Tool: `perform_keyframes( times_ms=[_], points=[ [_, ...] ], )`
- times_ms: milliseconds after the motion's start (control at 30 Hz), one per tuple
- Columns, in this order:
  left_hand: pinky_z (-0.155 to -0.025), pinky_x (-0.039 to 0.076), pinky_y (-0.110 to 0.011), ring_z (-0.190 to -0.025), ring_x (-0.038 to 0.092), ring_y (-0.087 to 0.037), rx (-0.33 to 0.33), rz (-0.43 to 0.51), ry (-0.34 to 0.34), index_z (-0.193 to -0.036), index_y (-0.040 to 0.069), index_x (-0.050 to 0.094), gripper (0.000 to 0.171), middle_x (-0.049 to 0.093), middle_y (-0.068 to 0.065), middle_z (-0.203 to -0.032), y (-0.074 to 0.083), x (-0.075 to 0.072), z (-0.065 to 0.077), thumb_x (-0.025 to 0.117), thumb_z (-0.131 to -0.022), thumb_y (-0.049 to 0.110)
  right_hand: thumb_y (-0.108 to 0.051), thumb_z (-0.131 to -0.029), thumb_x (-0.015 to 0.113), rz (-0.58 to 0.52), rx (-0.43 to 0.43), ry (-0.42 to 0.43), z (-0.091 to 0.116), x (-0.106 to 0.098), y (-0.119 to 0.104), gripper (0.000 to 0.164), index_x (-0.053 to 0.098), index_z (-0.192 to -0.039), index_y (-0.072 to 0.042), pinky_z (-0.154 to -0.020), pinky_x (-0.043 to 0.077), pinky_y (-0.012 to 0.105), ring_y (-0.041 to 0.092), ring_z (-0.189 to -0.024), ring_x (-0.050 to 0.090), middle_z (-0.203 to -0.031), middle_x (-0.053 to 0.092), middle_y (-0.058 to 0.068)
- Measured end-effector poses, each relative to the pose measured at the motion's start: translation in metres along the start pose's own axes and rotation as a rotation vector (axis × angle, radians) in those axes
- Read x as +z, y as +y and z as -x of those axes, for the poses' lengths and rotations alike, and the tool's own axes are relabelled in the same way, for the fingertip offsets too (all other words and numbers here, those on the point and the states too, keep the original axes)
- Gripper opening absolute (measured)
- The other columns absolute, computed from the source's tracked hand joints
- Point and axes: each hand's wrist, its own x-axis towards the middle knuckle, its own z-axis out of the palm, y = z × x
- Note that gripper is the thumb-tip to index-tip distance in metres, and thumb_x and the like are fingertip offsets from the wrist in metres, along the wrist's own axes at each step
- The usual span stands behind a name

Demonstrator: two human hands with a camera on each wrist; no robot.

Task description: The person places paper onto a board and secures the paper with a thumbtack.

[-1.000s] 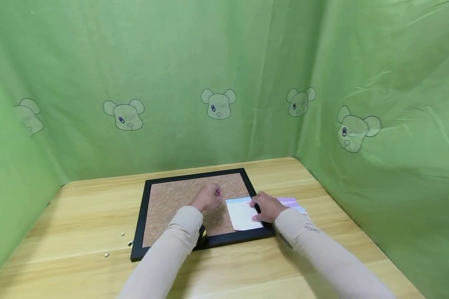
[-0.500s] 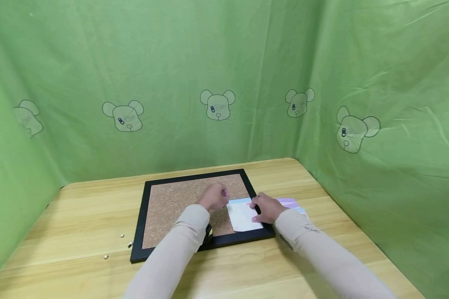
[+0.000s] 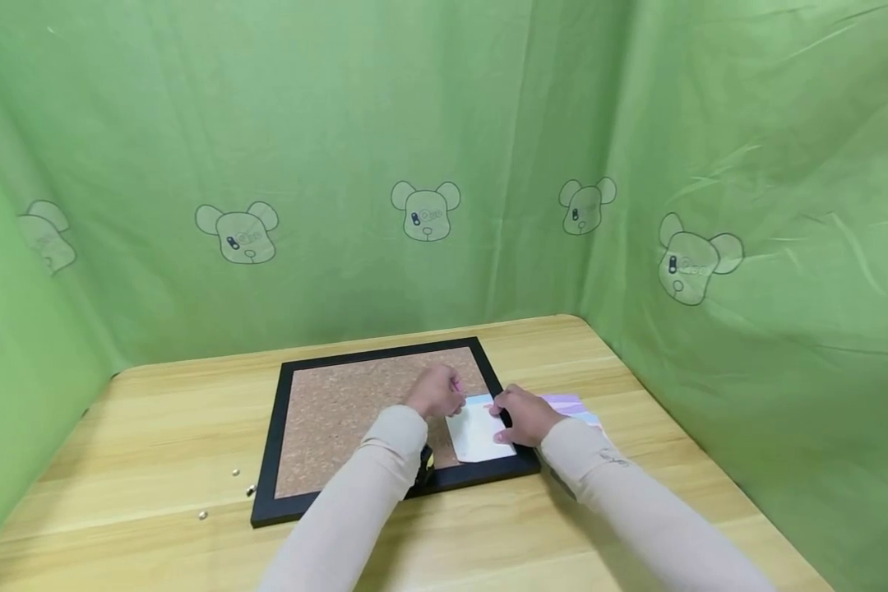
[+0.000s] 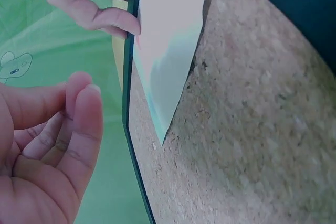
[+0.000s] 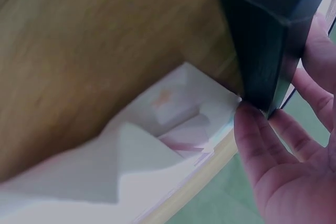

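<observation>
A cork board (image 3: 340,415) in a black frame (image 3: 266,460) lies on the table. On its right part rests a white sheet of paper (image 3: 476,434) with a light blue top strip. My left hand (image 3: 432,393) is over the paper's upper left corner, thumb and index tips together in the left wrist view; anything tiny between them is hidden. My right hand (image 3: 525,413) holds the paper's right side, thumb and a finger on it. In the right wrist view, its other fingers (image 5: 254,140) touch the frame's outer edge.
Coloured paper sheets (image 3: 570,405) lie right of the board, beneath my right forearm. Several small shiny metal pieces (image 3: 203,515) lie left of the board on the wooden table (image 3: 133,444). Green curtains (image 3: 326,123) with bear-head drawings stand behind and at both sides.
My left hand has moved right, from bare cork to the paper's upper left corner. My right hand has kept its place on the paper. The head view has shifted slightly.
</observation>
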Motion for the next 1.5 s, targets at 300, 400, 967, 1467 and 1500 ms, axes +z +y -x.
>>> perform_keyframes(
  times_ms=[300, 400, 967, 1467, 1500],
  points=[
    [-0.05, 0.045, -0.022, -0.058, 0.055, -0.013, 0.013, -0.095, 0.0, -0.078, 0.004, 0.061, 0.014, 0.06, -0.003, -0.065, 0.002, 0.007, -0.004, 0.062, -0.09, -0.002, -0.02, -0.076, 0.084, -0.006, -0.009, 0.001, 0.003, 0.001, 0.0, 0.032, 0.069, -0.101, -0.006, -0.093, 0.049, 0.042, 0.027, -0.1, 0.058, -0.104, 0.057, 0.009],
    [-0.05, 0.045, -0.022, -0.059, 0.053, -0.014, 0.011, -0.133, 0.005, -0.077, 0.004, 0.062, 0.014, 0.059, -0.003, -0.067, 0.002, 0.007, -0.006, 0.062, -0.088, -0.005, -0.02, -0.076, 0.084, -0.005, -0.022, 0.011, 0.004, -0.001, -0.001, 0.031, 0.069, -0.099, -0.006, -0.092, 0.049, 0.042, 0.026, -0.099, 0.058, -0.102, 0.057, 0.008],
    [-0.054, 0.046, -0.023, -0.062, 0.053, -0.014, -0.033, -0.155, 0.018, -0.074, 0.007, 0.063, 0.016, 0.06, -0.002, -0.065, -0.005, 0.013, -0.019, 0.062, -0.087, -0.003, -0.02, -0.076, 0.084, -0.008, 0.011, 0.008, 0.003, 0.001, -0.003, 0.032, 0.069, -0.101, -0.007, -0.091, 0.049, 0.041, 0.025, -0.095, 0.059, -0.101, 0.055, 0.006],
    [-0.057, 0.055, -0.025, -0.057, 0.061, -0.014, -0.203, 0.126, -0.005, -0.079, 0.001, 0.064, 0.011, 0.065, -0.007, -0.066, -0.017, 0.023, -0.035, 0.065, -0.089, -0.003, -0.02, -0.076, 0.084, -0.021, 0.013, 0.001, -0.001, 0.001, 0.0, 0.033, 0.068, -0.101, -0.008, -0.093, 0.048, 0.043, 0.026, -0.096, 0.059, -0.102, 0.054, 0.007],
    [-0.057, 0.055, -0.025, -0.057, 0.062, -0.015, -0.203, 0.129, 0.001, -0.079, 0.001, 0.064, 0.011, 0.065, -0.007, -0.067, -0.017, 0.023, -0.035, 0.065, -0.089, -0.002, -0.021, -0.076, 0.084, -0.023, 0.017, 0.0, -0.001, 0.001, 0.0, 0.033, 0.068, -0.101, -0.008, -0.093, 0.048, 0.043, 0.026, -0.096, 0.059, -0.102, 0.053, 0.007]
  ],
)
